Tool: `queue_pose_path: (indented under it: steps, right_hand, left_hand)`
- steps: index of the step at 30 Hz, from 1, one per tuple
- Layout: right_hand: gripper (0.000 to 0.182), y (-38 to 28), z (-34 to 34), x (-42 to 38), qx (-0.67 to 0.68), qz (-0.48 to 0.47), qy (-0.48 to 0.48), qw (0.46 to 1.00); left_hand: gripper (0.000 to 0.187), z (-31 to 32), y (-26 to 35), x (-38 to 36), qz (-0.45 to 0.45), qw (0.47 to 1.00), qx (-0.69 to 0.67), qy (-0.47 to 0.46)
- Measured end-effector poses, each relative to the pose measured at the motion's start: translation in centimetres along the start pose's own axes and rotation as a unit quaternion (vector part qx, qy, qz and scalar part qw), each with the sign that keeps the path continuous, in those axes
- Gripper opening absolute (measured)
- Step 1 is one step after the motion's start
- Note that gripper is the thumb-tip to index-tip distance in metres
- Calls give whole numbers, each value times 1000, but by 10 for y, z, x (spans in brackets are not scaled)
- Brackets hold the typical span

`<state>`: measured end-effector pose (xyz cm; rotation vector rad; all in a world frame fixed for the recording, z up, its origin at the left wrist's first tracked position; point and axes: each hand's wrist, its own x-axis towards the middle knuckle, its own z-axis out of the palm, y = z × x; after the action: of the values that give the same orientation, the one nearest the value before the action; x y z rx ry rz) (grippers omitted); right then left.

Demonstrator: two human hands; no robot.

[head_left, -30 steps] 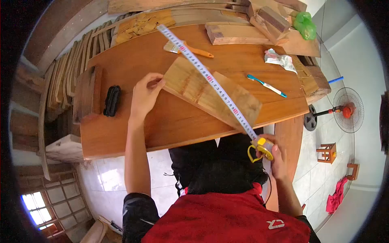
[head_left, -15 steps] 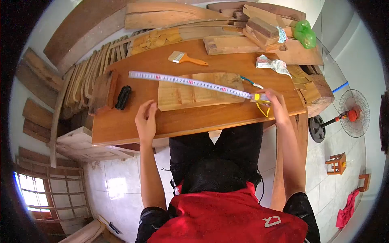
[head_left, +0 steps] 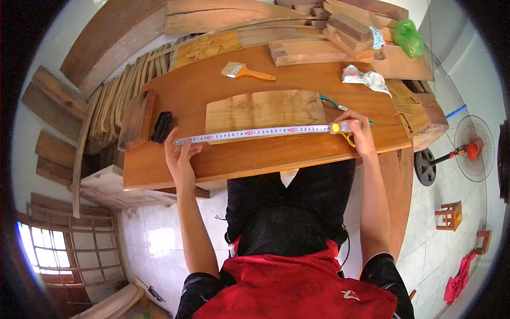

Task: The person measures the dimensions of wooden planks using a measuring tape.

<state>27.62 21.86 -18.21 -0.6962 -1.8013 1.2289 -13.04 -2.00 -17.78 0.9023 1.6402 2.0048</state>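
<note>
My right hand (head_left: pixel 360 134) grips the yellow case of a tape measure (head_left: pixel 265 131) at the right. Its white blade is drawn out leftward, low across the near part of a light wooden board (head_left: pixel 265 109). At the blade's free end, my left hand (head_left: pixel 180 157) has its thumb and fingers closed about the tip. The board lies flat on a brown wooden tabletop (head_left: pixel 255 159). By the board's right end is a thin teal-and-white item (head_left: pixel 333 102), partly hidden near my right hand.
A paintbrush (head_left: pixel 247 71) lies beyond the board. To the left are a black object (head_left: pixel 161 127) and a wood block (head_left: pixel 138 119). Wood pieces (head_left: pixel 313 52), crumpled paper (head_left: pixel 365 78) and a green plastic bag (head_left: pixel 408 38) are at the back right. A fan (head_left: pixel 470 151) stands rightward.
The blade's free end has come down toward me, from the far left into my left hand. My left hand has moved up and left and closed on it. The blade now lies nearly level.
</note>
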Motion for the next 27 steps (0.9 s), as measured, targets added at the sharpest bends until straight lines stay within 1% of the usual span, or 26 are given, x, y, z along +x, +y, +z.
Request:
queue_pose_path:
  steps: [2,5,6,9,10,13,14,17,18,21,22,24,25,27]
  right_hand:
    - [65,9,-2,-1,3,-18,6,1000]
    - [59,-1,0,-4,-37,-67,16,997]
    - [51,-9,2,-7,23,-16,12,1000]
    - [47,-20,8,-11,108,30,26,993]
    - [42,-15,7,-11,131,31,35,990]
    - [39,-16,11,-10,169,42,109,979]
    - [36,-16,11,-9,173,42,132,975]
    - [35,-23,11,-9,182,62,152,970]
    - [34,-21,11,-10,197,61,171,964]
    - [33,-14,6,-15,200,83,178,960]
    - [32,-14,7,-16,189,68,179,963]
    - [27,-14,9,-19,189,43,186,963]
    - [26,-14,9,-20,197,47,183,962]
    - [25,-19,6,-22,212,56,185,958]
  left_hand:
    - [48,-2,-5,3,6,1000,-14,12]
    - [49,8,3,-6,32,999,-7,13]
    - [50,10,4,-6,34,999,3,10]
    - [51,12,11,-6,15,1000,-11,11]
    - [50,9,11,-5,5,1000,-17,-2]
    - [46,7,14,-2,-1,999,24,-43]
    - [38,10,15,-6,-2,999,21,-27]
    - [26,8,9,-6,1,998,56,-39]
    - [15,4,0,-2,14,996,70,-57]
    - [10,3,-1,-2,52,988,123,-83]
    - [9,7,12,-5,33,985,145,-91]
    - [9,3,9,-3,18,987,131,-91]
    - [10,0,7,-3,7,987,126,-96]
    - [11,-2,5,-2,-5,995,46,-85]
